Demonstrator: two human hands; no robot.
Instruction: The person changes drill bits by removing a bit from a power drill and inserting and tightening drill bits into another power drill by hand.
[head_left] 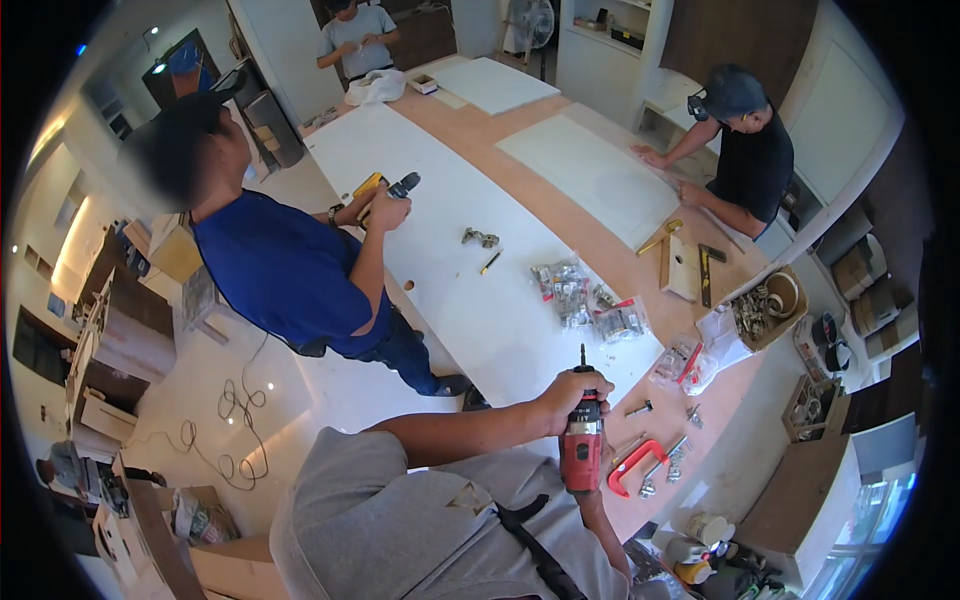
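Observation:
My left hand (574,396) is wrapped round the front of a red and black power drill (582,452), near its chuck. The drill's bit points away from me over the near edge of a long white panel (440,210). Below the drill body, my right hand (588,494) is mostly hidden behind it, at the handle. Ahead on the panel lie plastic bags of metal fittings (572,296), a pair of loose hinges (480,238) and a small yellow and black bit or pencil (490,262). To the right are a red clamp (636,468) and loose hardware.
A person in blue (290,265) at the left holds a yellow drill (368,198). Another person (745,150) leans over a second panel (590,170) at the right; a third stands at the back. A box of fittings (785,330) sits on the right edge. Cables (240,420) lie on the floor.

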